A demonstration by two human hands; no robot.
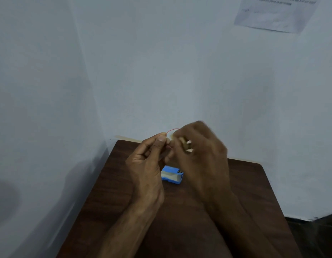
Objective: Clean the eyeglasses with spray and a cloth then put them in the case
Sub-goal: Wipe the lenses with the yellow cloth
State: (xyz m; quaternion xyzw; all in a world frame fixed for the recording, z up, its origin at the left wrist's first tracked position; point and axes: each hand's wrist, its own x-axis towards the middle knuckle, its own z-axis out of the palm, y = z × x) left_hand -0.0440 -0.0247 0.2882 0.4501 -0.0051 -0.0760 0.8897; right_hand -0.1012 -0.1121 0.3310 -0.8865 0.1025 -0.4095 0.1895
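Both my hands are raised above the table, close together. My left hand (150,159) pinches the thin pink-red frame of the eyeglasses (172,130) between thumb and fingers. My right hand (198,151) is blurred and presses a small yellowish cloth (182,141) against the glasses; most of the glasses are hidden behind the fingers. Below the hands a blue eyeglass case (172,175) lies open on the dark wooden table (245,183). No spray bottle is in view.
The table stands in a corner of pale blue-white walls. A printed paper sheet (276,13) hangs on the wall at the upper right. A dark floor strip (314,231) shows to the right of the table.
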